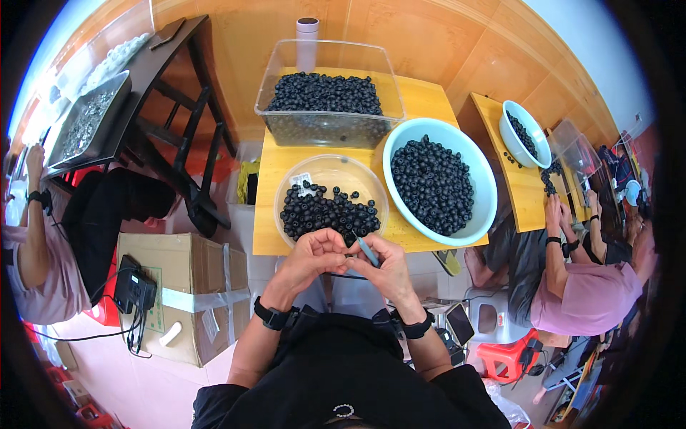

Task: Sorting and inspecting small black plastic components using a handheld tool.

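Observation:
Both my hands meet just past the near edge of the yellow table point(266, 232). My left hand point(314, 259) is closed in a pinch; whatever its fingertips hold is too small and covered to name. In my right hand point(386, 270) is a slim tool with a blue-grey handle point(368, 252), its working end hard to make out. Right beyond my fingers, a round transparent tub point(386, 207) holds black bead-like pieces point(321, 213), some showing a hole, and a white label.
Behind the tub is a rectangular transparent bin point(329, 130) of similar pieces, with a pink bottle point(307, 46) behind it. A full light-blue basin point(491, 200) stands on the right. Cardboard box point(161, 286) sits at lower left. People work at side tables left and right.

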A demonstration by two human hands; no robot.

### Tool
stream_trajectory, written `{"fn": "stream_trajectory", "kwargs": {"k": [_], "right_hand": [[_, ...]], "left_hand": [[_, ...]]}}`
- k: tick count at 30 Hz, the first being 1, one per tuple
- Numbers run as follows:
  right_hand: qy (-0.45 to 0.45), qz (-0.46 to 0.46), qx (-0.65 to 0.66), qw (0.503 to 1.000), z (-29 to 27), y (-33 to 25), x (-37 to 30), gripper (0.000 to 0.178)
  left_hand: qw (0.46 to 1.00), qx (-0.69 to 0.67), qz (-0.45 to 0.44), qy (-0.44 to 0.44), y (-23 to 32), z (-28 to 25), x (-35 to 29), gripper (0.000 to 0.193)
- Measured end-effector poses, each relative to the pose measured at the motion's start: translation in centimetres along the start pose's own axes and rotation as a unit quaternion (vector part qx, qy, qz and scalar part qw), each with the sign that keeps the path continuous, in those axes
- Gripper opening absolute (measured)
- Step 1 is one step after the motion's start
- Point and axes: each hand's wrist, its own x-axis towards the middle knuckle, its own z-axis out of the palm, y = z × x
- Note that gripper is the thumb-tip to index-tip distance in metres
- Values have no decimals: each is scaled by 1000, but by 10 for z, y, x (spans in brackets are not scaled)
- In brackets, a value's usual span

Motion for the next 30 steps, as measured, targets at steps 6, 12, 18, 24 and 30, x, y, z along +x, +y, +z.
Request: {"fn": "stream_trajectory", "kwargs": {"k": [6, 12, 18, 24, 30], "right_hand": [[-33, 78, 106, 991, -1, 7, -11, 8], [-8, 53, 115, 992, 5, 10, -16, 9], [-3, -3, -54, 999, -9, 0, -18, 18], [277, -71, -160, 945, -78, 2, 17, 18], [260, -5, -287, 922, -112, 18, 34, 27]], "left_hand": [[998, 26, -45, -42, -5, -9, -6, 18], [997, 5, -63, -42, -13, -10, -7, 19], [999, -9, -52, -8, -12, 2, -2, 18], [996, 37, 30, 71, 1, -11, 4, 14], [927, 338, 59, 150, -5, -8, 21, 10]]}}
